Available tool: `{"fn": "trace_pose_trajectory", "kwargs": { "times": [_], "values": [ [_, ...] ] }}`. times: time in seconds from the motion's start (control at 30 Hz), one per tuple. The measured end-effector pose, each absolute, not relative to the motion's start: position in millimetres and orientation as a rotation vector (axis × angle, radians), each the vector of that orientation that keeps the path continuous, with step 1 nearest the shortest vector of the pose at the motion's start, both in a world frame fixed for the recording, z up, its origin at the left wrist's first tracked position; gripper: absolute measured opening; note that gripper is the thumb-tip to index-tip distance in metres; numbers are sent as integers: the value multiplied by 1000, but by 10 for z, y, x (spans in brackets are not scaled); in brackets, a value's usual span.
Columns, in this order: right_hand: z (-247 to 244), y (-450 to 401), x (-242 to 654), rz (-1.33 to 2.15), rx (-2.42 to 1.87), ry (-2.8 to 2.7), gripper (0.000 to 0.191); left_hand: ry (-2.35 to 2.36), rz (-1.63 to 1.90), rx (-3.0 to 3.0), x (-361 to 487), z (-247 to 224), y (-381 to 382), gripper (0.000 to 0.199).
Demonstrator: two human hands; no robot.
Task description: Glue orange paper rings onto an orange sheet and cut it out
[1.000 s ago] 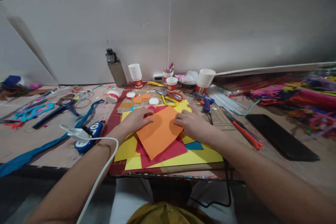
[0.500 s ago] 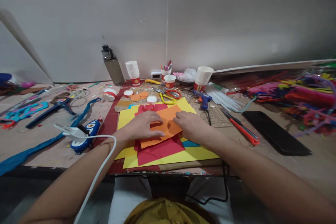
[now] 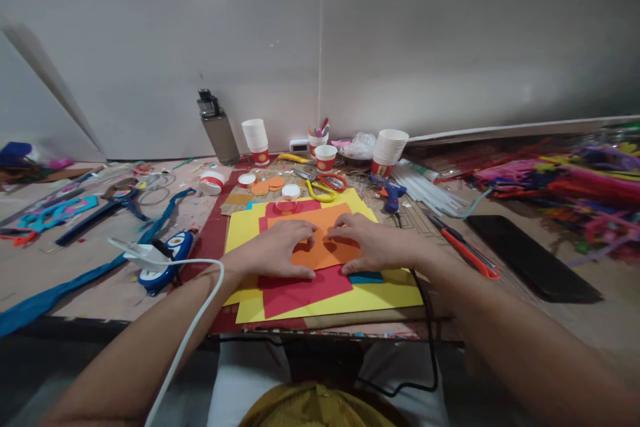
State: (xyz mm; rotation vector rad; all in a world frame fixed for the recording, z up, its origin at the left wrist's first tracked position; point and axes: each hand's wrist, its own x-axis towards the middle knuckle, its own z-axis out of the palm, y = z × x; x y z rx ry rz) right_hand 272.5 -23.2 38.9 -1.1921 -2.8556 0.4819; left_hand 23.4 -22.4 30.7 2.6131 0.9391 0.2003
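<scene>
An orange sheet (image 3: 325, 237) lies on top of red sheets (image 3: 305, 293), with yellow sheets (image 3: 385, 295) beneath them and a bit of blue paper (image 3: 367, 277) showing at the right. My left hand (image 3: 280, 248) rests at the orange sheet's left side, thumb and fingers apart. On the right side of the same sheet is my right hand (image 3: 367, 243), its fingers curved and the thumb spread away from them. Both palms are turned down, and neither hand grips anything. Just beyond the papers are a clear red-rimmed ring (image 3: 287, 205) and a white lid (image 3: 291, 191).
Behind the papers stand cup stacks (image 3: 256, 140) (image 3: 390, 150), a bottle (image 3: 219, 133), scissors (image 3: 333, 181) and a blue glue gun (image 3: 393, 197). At the right lie a red cutter (image 3: 467, 250) and a black phone (image 3: 533, 257). A white cable (image 3: 193, 320) crosses my left forearm.
The orange sheet has turned to lie straighter and farther back on the red sheets. My right hand has moved slightly nearer me and opened its thumb away from the fingers.
</scene>
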Motion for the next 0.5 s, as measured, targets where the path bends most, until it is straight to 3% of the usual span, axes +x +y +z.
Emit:
{"fn": "trace_pose_trajectory", "kwargs": {
  "times": [0.27,0.5],
  "values": [
    [341,-234,2672,486,-1154,-2816,57,898,197,2616,209,293,-184,57],
    [311,-220,2678,369,-1030,-2861,43,850,221,2645,195,293,-185,38]
  ]
}}
